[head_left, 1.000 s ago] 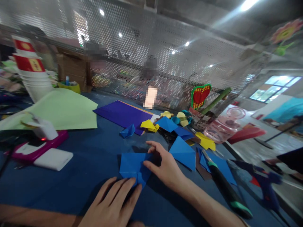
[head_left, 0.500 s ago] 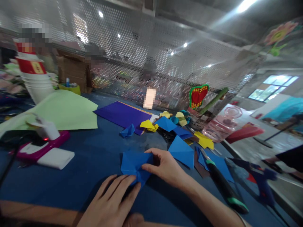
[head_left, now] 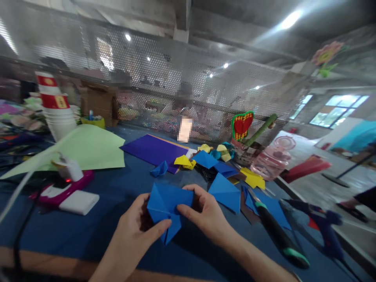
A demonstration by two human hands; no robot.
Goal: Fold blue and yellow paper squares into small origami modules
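Between my two hands is a piece of folded blue paper [head_left: 166,197], creased and partly opened, with a pointed lower end. My left hand [head_left: 141,221] grips its left side, thumb across the front and fingers behind. On the right edge, my right hand [head_left: 202,209] pinches the paper between thumb and fingers. Just beyond lies a small folded blue paper piece [head_left: 159,169]. To the right of my right hand rests another blue folded sheet [head_left: 225,192].
A black-and-green utility knife [head_left: 279,231] and a blue glue gun [head_left: 326,227] lie at the right. Purple paper [head_left: 154,150] and yellow folded pieces [head_left: 185,161] are further back. At left are a magenta power strip [head_left: 66,194], green paper [head_left: 96,149] and stacked paper cups [head_left: 57,111].
My left hand has gone from lying flat over the paper to gripping its left side. The blue paper is now lifted and tilted towards me. The view has shifted slightly.
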